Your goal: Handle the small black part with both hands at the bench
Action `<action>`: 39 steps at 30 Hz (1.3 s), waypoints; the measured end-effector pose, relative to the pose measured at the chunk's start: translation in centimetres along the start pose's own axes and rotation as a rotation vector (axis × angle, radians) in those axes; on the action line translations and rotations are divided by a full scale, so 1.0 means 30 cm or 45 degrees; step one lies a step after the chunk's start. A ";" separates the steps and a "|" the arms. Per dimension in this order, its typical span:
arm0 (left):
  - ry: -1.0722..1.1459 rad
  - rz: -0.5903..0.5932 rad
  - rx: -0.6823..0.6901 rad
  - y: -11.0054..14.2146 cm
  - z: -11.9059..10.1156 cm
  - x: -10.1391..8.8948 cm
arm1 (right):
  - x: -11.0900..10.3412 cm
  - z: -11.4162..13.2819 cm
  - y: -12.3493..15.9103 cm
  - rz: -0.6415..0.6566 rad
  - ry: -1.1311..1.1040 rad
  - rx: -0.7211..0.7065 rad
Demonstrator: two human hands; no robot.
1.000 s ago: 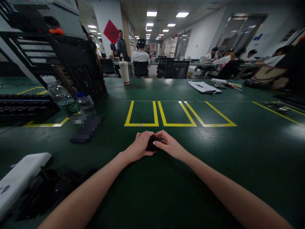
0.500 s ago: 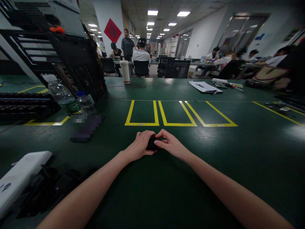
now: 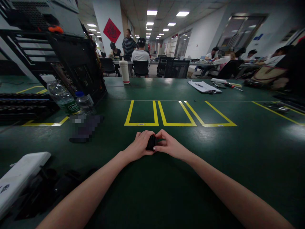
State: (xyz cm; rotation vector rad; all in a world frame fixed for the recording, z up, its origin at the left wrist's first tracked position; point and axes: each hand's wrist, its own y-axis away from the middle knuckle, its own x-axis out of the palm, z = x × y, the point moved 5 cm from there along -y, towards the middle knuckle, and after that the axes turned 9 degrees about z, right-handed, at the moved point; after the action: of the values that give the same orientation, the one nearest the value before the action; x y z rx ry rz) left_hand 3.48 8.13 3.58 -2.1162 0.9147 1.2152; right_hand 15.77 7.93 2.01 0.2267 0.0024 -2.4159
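Observation:
A small black object (image 3: 151, 142) with a rounded block shape is between my hands, low over the green table (image 3: 152, 194); its exact kind does not show. My left hand (image 3: 141, 143) wraps round it from the left, fingers over the far side and thumb on the near side. From the right, my right hand (image 3: 167, 144) grips its edge, thumb low and index finger high. Part of the object is hidden behind the left fingers. Just beyond the hands, yellow tape outlines (image 3: 141, 124) mark the table top.
At the left stand a black computer case (image 3: 78, 63), a large plastic bottle (image 3: 62, 97) and a smaller blue-capped bottle (image 3: 84, 103). A white box (image 3: 25, 170) lies near left beside black items. A white cup (image 3: 124, 72) and a clipboard (image 3: 204, 86) sit farther back. Several people sit beyond.
My right thumb has shifted lower along the black object's edge, and more of its face shows between the hands. The left hand keeps its place. A standing person in the background has moved right.

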 end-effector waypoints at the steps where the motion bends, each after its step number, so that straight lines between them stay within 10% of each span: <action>1: 0.002 -0.003 0.003 0.000 -0.001 0.000 | -0.001 0.000 0.000 -0.016 0.011 0.001; 39: 0.036 -0.020 -0.008 0.001 0.005 0.005 | 0.004 0.009 0.002 -0.016 -0.018 -0.008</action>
State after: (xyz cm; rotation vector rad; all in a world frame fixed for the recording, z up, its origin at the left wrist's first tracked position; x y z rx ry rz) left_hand 3.43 8.17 3.38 -2.1463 0.9059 1.1848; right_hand 15.69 7.81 2.26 0.2074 0.0052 -2.4296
